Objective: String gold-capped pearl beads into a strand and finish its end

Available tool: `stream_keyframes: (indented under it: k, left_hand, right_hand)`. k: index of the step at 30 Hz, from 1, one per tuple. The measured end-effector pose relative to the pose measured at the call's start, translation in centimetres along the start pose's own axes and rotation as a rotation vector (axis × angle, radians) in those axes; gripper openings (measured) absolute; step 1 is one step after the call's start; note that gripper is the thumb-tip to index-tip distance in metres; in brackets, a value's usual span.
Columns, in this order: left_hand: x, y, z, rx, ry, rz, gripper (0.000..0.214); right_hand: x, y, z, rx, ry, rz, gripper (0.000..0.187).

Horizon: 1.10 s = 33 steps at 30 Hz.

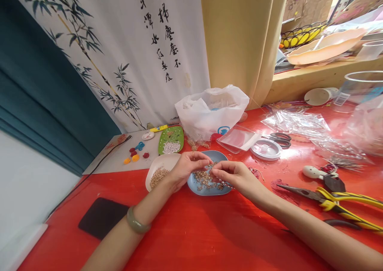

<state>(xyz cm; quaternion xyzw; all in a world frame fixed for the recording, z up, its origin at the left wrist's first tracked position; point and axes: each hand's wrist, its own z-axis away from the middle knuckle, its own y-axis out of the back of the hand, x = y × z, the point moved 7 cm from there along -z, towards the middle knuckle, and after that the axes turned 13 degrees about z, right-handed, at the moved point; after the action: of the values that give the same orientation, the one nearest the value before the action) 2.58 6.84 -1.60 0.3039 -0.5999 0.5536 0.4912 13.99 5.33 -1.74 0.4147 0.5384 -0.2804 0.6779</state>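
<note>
Over a blue tray of gold-coloured beads, both hands meet with their fingertips close together. My left hand has its thumb and forefinger pinched; whatever is between them is too small to make out. A thin strand of clear and reddish beads hangs from the fingers of my right hand, which is closed in a pinch on it. Under my left wrist, a cream tray holds small round gold beads. Behind it sits a green tray with white pearl-like beads.
A white plastic bag stands at the back. To the right lie scissors, a white spool, clear packets and yellow-handled pliers. A black phone-like slab lies at left, below a cable.
</note>
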Motion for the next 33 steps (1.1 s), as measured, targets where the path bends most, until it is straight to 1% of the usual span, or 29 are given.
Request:
stream_keyframes:
  k: [5, 11, 17, 20, 22, 24, 26, 27, 29, 31, 32, 33]
  left_hand:
    - [0.6, -0.2, 0.2, 0.004, -0.052, -0.039, 0.014]
    - [0.9, -0.7, 0.4, -0.016, -0.069, -0.089, 0.012]
    - [1.0, -0.6, 0.2, 0.02, -0.11, -0.16, 0.011]
    - [1.1, -0.5, 0.2, 0.022, -0.127, -0.184, 0.011]
    - [1.2, -0.5, 0.2, 0.021, -0.136, -0.198, 0.012]
    - [1.5, -0.6, 0.2, 0.013, -0.151, -0.242, 0.012]
    - [2.3, -0.5, 0.3, 0.011, -0.192, -0.292, 0.011]
    - [3.0, -0.2, 0.2, 0.018, -0.219, -0.319, 0.01]
    - [4.6, 1.1, 0.0, 0.063, -0.277, -0.378, 0.011]
    - [6.9, 3.4, -0.1, 0.158, -0.382, -0.508, 0.012]
    - [8.1, 4.9, -0.1, 0.234, -0.428, -0.633, 0.014]
    - [9.1, 6.5, -0.1, 0.318, -0.445, -0.794, 0.018]
  right_hand:
    - [-0.1, -0.1, 0.2, -0.044, -0.091, -0.172, 0.02]
    - [0.0, -0.1, 0.2, -0.062, -0.105, -0.261, 0.015]
    - [0.1, 0.0, 0.1, -0.059, -0.06, -0.155, 0.018]
    - [0.0, 0.0, 0.1, -0.048, -0.081, -0.155, 0.021]
    - [-0.2, 0.2, 0.1, -0.027, -0.102, -0.105, 0.025]
    - [-0.3, 0.1, 0.1, -0.027, -0.125, -0.074, 0.028]
    - [-0.4, 0.1, 0.1, -0.025, -0.123, -0.065, 0.029]
    - [-0.4, 0.1, 0.1, -0.034, -0.127, -0.049, 0.03]
    - [-0.2, 0.1, 0.0, -0.026, -0.131, -0.011, 0.031]
    - [0.0, 0.2, -0.2, -0.013, -0.128, 0.022, 0.032]
    - [0.0, 0.2, -0.2, -0.01, -0.129, 0.03, 0.032]
    - [0.1, 0.3, -0.3, -0.006, -0.132, 0.032, 0.032]
